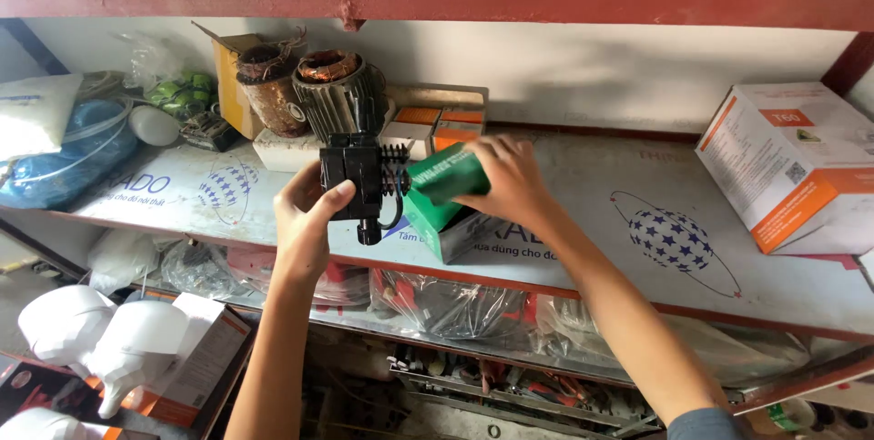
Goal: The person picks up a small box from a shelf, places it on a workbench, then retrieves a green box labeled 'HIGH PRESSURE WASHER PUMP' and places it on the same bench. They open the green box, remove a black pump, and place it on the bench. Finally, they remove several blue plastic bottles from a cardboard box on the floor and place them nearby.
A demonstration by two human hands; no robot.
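Your left hand [308,212] is wrapped around a black switch block [353,183] with a coiled spring on its side, held just above the shelf's [583,222] front edge. Your right hand [510,178] is clamped on the open flap of a small green box [443,196] sitting at that front edge, touching the block. Two old motor coils [305,85] stand behind, near the back wall.
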